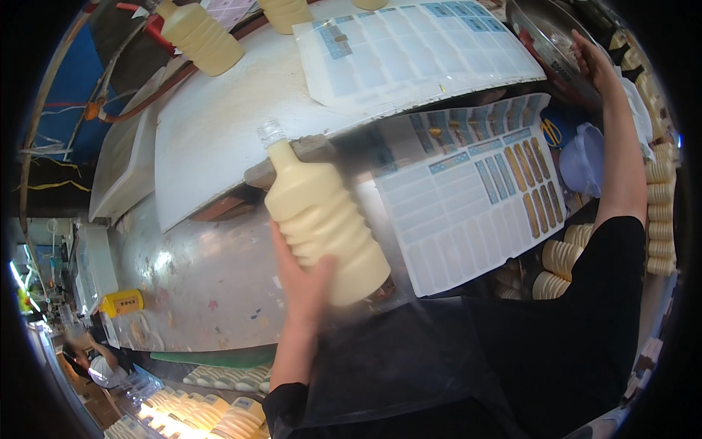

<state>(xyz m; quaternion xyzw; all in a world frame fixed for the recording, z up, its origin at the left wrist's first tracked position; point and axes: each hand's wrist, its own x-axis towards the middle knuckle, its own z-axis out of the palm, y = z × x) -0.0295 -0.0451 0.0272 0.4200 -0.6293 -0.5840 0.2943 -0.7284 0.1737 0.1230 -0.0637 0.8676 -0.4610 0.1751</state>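
My left hand (303,282) is wrapped round the lower part of a ribbed, cream-coloured plastic bottle (329,219). The bottle tilts over the metal worktop, and a clear plastic sleeve (271,133) sits around its neck. At the upper right my right arm stretches out, with my right hand (591,62) inside a large round metal basin (541,36) near its rim. Its fingers are curled together; whatever they may hold is too small to make out. Beside the bottle lies a sheet of labels (453,234), with several gold and blue ones left on it.
A raised white board (219,139) carries another label sheet (395,58). Cream bottles (201,40) stand at the back. A lilac tub (583,157) and yellow scissors (550,132) are at the right. More bottles (212,413) lie lower left, where another person (106,369) sits.
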